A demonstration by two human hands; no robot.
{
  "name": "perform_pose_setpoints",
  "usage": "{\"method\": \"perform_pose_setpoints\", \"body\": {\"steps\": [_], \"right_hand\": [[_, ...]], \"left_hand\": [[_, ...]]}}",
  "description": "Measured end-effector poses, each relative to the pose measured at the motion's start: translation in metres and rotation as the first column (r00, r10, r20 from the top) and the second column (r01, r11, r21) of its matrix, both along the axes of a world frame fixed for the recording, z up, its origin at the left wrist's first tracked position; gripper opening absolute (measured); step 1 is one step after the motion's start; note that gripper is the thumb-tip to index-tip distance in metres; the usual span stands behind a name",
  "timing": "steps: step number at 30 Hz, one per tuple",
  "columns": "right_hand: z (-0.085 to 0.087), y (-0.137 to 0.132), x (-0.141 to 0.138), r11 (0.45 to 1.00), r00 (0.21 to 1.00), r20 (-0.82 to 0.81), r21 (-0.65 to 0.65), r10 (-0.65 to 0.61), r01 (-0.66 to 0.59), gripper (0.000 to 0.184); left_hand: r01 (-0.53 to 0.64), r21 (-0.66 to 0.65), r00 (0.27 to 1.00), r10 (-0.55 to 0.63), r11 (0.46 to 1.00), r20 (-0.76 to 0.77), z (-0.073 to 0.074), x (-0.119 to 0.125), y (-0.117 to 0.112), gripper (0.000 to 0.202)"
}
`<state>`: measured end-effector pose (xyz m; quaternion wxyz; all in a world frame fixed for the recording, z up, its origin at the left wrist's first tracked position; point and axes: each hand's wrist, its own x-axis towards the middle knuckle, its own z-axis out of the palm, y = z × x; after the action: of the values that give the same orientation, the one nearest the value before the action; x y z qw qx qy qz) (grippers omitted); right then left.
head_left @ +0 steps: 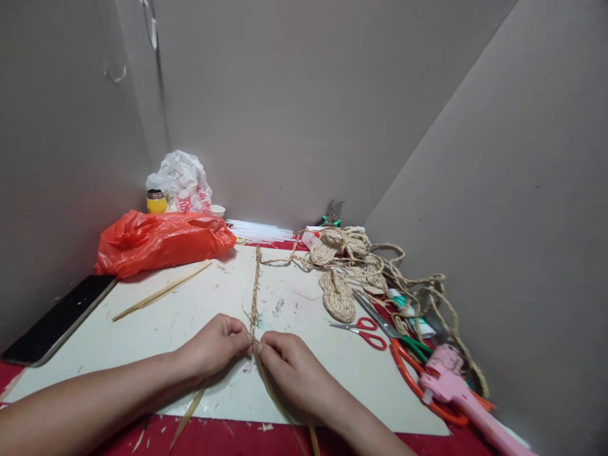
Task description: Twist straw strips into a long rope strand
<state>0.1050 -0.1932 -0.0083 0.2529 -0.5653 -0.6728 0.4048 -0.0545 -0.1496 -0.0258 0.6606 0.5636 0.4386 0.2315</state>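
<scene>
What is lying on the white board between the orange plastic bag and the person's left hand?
In the head view, one thin straw strip lies slantwise on the white board between the orange plastic bag and the left hand. Otherwise only small scraps show.

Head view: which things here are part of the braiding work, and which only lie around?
In use:
left hand
right hand
straw braid
loose straw strands

Lying about:
red scissors
pink glue gun
orange bag
phone
woven straw soles
</scene>
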Motion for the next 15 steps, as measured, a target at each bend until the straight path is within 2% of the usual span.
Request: {"method": "perform_pose_setpoints", "body": {"steps": [2,4,6,10,13,15], "right_hand": [[0.000,-0.001,-0.005,0.996,0.996,-0.094,-0.090,0.002,-0.010,0.031],[-0.004,-0.003,-0.009,0.995,0.994,-0.111,-0.097,0.002,-0.013,0.031],[-0.009,-0.007,-0.012,1.000,0.999,-0.040,-0.003,-0.001,0.001,0.030],[-0.015,-0.016,-0.015,0.985,0.979,0.201,0.172,-0.032,-0.003,0.028],[-0.011,-0.022,-0.016,0.977,0.959,0.281,0.190,0.042,-0.099,0.025],[-0.006,-0.023,-0.013,0.967,0.963,0.243,0.190,0.121,-0.169,0.027]], "left_hand": [[0.011,0.002,0.999,-0.011,1.000,0.043,-0.004,0.001,-0.001,0.020],[0.022,-0.018,0.994,-0.020,1.000,0.105,-0.004,0.002,-0.002,0.022],[0.002,-0.046,0.992,0.004,0.999,0.125,-0.001,0.002,-0.004,0.023],[-0.056,-0.077,0.995,0.062,0.995,0.075,0.007,0.003,-0.007,0.020],[-0.081,-0.106,0.992,0.090,0.991,0.086,0.008,0.002,-0.007,0.016],[-0.078,-0.134,0.988,0.095,0.988,0.121,0.007,0.001,-0.006,0.019]]}}
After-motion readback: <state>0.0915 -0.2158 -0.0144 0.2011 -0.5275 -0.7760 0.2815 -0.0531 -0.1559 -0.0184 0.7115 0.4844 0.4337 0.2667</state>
